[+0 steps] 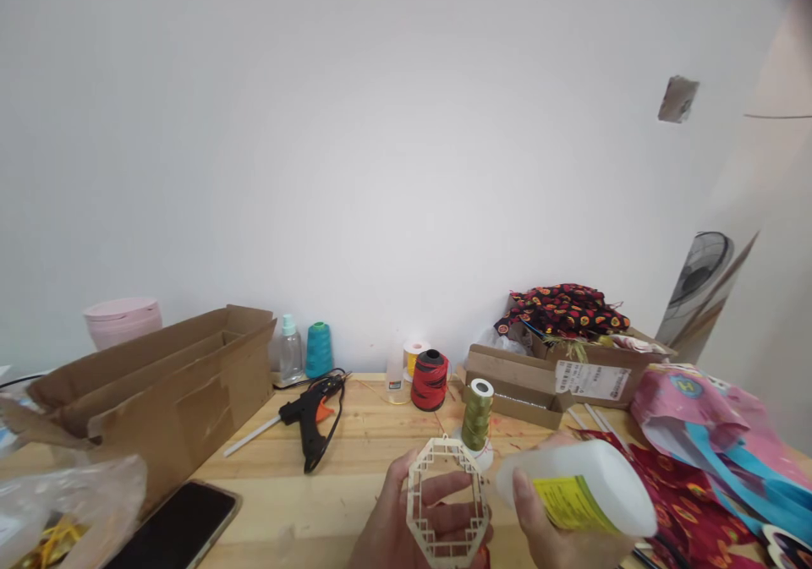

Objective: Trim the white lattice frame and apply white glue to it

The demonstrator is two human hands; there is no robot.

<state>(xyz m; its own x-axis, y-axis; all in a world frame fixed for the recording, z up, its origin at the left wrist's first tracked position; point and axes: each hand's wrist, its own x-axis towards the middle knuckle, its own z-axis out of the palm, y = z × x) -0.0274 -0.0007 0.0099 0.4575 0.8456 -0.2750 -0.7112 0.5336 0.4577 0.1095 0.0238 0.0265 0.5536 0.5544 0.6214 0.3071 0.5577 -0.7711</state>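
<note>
While both hands are busy at the near edge of the desk [355,476], the work looks to me barely begun. The octagonal lattice frame [445,452] is bare pale wood, with nothing fixed to it and no wet patch that I can make out, so whatever the bottle [587,480] is meant to add has, I'd judge, not gone on yet.

The left hand [393,527] holds the frame upright, facing the person. Its thumb is on the frame's left side, and its fingers are curled behind and show through the open middle. The right hand [545,539] is wrapped firmly round the white bottle with the yellow label, thumb across the front. The bottle lies tipped almost on its side, its narrow end just beside the frame's right edge; I cannot tell whether they touch.

Just behind the frame stands a gold thread spool [477,417]. Nearer the far edge sits a red spool [430,380], and left of that lies a black glue gun [310,417]. A long cardboard box [165,383] fills the left end of the desk, with a phone [178,527] by the near edge.
</note>
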